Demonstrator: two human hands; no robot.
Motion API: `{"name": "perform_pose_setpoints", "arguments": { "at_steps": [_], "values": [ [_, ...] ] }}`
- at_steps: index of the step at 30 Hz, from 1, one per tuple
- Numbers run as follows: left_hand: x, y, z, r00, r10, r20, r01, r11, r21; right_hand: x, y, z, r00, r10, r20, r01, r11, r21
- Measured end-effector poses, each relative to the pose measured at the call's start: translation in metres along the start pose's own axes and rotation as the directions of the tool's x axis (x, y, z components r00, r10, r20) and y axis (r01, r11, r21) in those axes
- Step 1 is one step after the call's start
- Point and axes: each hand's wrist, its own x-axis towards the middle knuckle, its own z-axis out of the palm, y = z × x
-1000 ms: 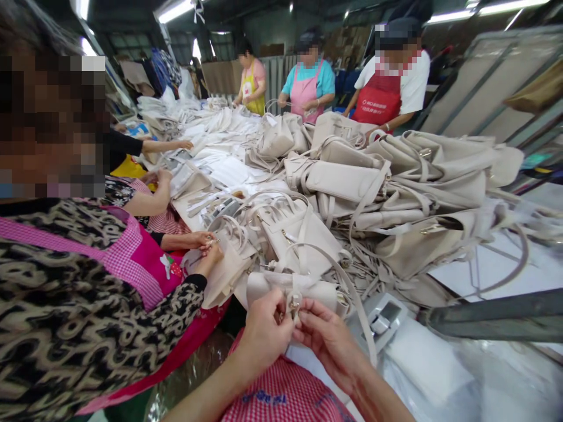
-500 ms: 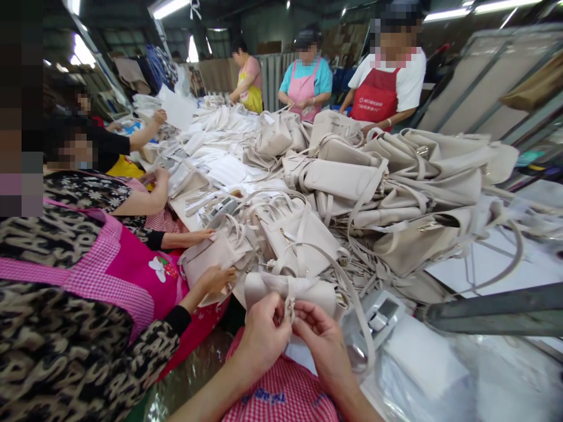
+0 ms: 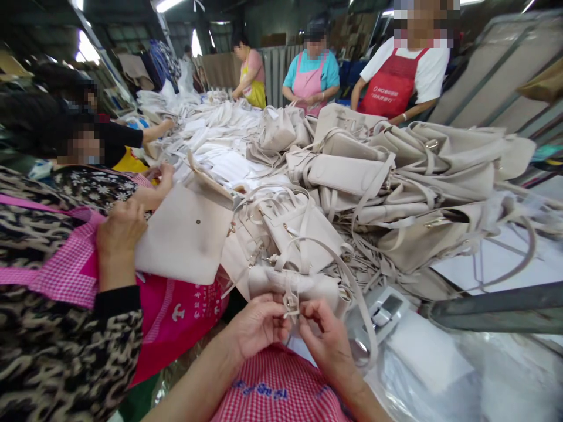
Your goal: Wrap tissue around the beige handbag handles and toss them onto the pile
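Note:
A beige handbag lies at the near table edge, right in front of me. From its front hangs a narrow strap with a small metal buckle. My left hand pinches this strap near the buckle, thumb and fingertips together. On the other side, my right hand has its thumb and forefinger closed at the strap's short loose end. The fingertips partly hide the strap end. A long shoulder strap of the bag curves down past my right hand.
Beige handbags are heaped across the table. A grey metal device and clear plastic bags lie to my right, near a metal bar. At my left, a co-worker's hand is by a beige bag panel. Other people stand around the table.
My left hand has loosened from a tight grip and turned so its fingers show beside the buckle. The co-worker at left has raised a beige bag panel.

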Motion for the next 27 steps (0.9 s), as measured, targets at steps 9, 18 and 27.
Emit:
{"name": "perform_pose_setpoints", "arguments": {
  "at_steps": [9, 18, 27],
  "values": [
    [0.0, 0.023, 0.011, 0.965, 0.253, -0.073, -0.24, 0.958, 0.155, -0.016, 0.008, 0.008, 0.964, -0.187, 0.189, 0.22, 0.96, -0.173],
    [-0.004, 0.003, -0.002, 0.863, 0.493, 0.109, -0.469, 0.701, 0.538, -0.02, 0.01, 0.014, 0.975, -0.05, 0.218, 0.069, 0.995, -0.079],
    [0.03, 0.017, -0.002, 0.864, 0.499, -0.061, -0.448, 0.819, 0.358, -0.028, 0.009, -0.022, 0.958, 0.142, 0.247, -0.135, 0.99, -0.048]
  ]
}}
